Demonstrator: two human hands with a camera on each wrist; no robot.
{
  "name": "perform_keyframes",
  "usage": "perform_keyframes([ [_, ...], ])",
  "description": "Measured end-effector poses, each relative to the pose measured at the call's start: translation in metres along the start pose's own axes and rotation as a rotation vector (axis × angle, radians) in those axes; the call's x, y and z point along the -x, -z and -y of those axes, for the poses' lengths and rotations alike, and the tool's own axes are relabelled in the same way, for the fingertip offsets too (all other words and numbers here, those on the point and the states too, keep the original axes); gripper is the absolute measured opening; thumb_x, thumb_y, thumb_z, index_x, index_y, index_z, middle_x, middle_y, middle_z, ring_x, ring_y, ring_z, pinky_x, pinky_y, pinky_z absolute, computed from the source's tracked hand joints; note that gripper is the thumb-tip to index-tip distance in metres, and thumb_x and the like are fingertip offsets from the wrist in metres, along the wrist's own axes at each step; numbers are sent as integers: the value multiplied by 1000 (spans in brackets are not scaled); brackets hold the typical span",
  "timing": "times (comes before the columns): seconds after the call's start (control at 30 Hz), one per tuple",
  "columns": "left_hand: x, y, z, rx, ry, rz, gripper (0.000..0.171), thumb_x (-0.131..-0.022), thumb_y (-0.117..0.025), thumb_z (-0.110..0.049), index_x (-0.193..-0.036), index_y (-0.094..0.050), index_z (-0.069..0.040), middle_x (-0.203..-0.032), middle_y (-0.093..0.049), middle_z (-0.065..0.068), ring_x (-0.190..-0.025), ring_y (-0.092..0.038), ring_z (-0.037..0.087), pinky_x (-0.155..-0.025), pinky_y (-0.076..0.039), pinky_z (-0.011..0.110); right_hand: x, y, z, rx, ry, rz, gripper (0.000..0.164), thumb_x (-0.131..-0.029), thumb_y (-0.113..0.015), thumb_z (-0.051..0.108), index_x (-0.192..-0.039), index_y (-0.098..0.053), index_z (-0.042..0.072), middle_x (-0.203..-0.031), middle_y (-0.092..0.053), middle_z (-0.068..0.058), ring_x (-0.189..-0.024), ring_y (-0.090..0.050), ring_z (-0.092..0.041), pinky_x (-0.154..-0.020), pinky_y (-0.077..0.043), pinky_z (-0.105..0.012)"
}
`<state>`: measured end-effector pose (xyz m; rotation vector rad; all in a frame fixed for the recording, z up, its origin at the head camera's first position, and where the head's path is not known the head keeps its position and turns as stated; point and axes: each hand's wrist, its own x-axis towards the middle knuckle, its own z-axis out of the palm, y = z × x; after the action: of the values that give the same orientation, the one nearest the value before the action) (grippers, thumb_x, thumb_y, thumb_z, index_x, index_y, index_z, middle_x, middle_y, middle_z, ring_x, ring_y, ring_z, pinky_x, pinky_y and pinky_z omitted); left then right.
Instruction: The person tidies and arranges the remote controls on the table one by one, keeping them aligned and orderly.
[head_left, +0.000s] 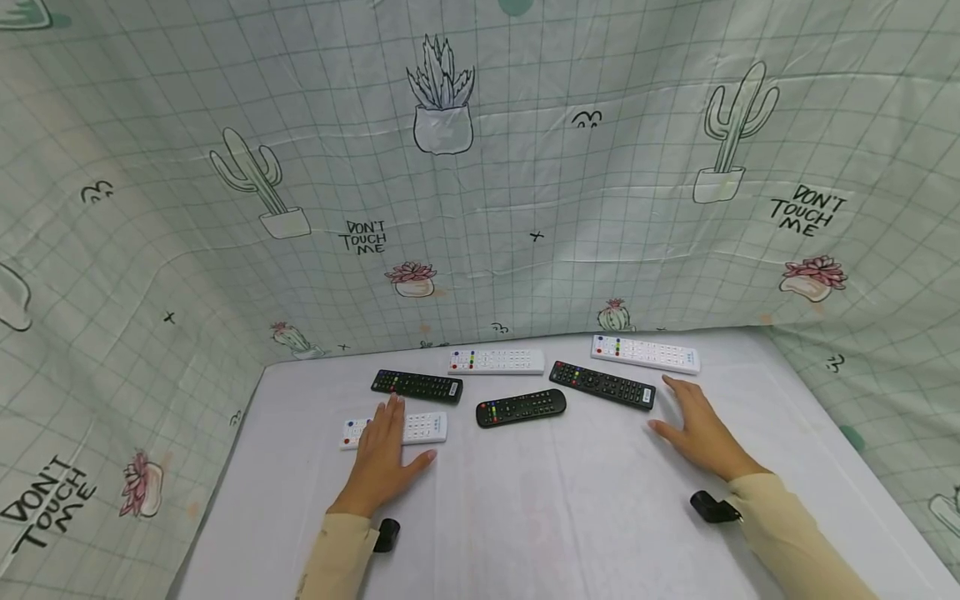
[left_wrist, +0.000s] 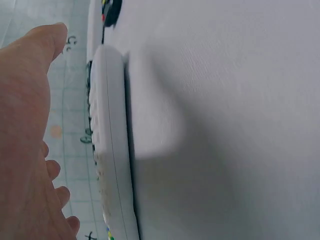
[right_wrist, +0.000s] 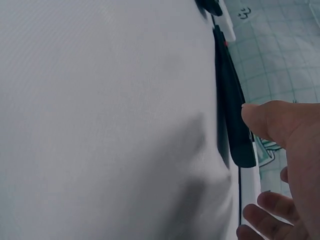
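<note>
My left hand point(head_left: 381, 467) reaches over a white remote control point(head_left: 425, 427) with its fingers straight and its thumb spread. In the left wrist view that white remote point(left_wrist: 114, 140) lies flat beside the hand, which grips nothing. The fingertips come close to a black remote control point(head_left: 417, 387) behind it; contact there cannot be made out. On the other side, my right hand point(head_left: 703, 433) hovers with relaxed, parted fingers, just right of another black remote point(head_left: 602, 386). In the right wrist view my thumb is near that black remote point(right_wrist: 233, 110), and nothing is held.
A rounded black remote point(head_left: 521, 408) lies mid-table. Two more white remotes, one at back centre point(head_left: 506, 362) and one at back right point(head_left: 645, 354), lie near the patterned cloth wall point(head_left: 480, 250). A white cloth covers the table point(head_left: 525, 517). Cloth walls also stand at both sides.
</note>
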<state>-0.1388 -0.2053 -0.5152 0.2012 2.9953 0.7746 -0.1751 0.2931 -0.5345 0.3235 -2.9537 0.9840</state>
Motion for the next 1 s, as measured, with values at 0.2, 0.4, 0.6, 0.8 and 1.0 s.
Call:
perform_keyframes([
  [0.2,-5,-9,-13,3,-41,2,100,-95,-78,-37,-165,-21,7,-174,-17,24,-159,-16,48,-129,-15,64,-8,-2,8,-47,-23,0,82,-97,-74,12,-158,-26,-14,-152,-32,-42,-133,-45,-60,-110,-42,-71],
  [0.4,-11,-14,-24,34,-74,11,99,-95,-77,-39,-165,-23,7,-174,-18,23,-160,-15,46,-129,-15,62,-13,-7,9,-103,-38,-21,80,-95,-73,3,-157,-27,-15,-149,-34,-42,-131,-47,-60,-106,-50,-65],
  [0.6,-16,-19,-32,51,-108,16,99,-96,-76,-40,-166,-22,4,-174,-19,21,-160,-16,45,-130,-16,60,-17,-10,9,-145,-63,-28,78,-93,-72,-1,-156,-29,-17,-148,-35,-42,-131,-47,-59,-106,-51,-62],
  [0.8,-19,-22,-41,87,-121,22,97,-96,-77,-38,-166,-23,3,-174,-21,20,-160,-18,44,-129,-18,60,-20,-14,9,-169,-51,-40,75,-91,-73,-5,-153,-32,-19,-146,-37,-42,-130,-48,-58,-106,-51,-60],
  [1.0,-22,-27,-48,100,-155,13,93,-97,-76,-35,-164,-26,7,-172,-25,23,-158,-21,46,-128,-20,62,-24,-14,11,-161,-64,-31,74,-91,-74,-5,-152,-33,-18,-147,-38,-41,-130,-49,-58,-107,-51,-60],
])
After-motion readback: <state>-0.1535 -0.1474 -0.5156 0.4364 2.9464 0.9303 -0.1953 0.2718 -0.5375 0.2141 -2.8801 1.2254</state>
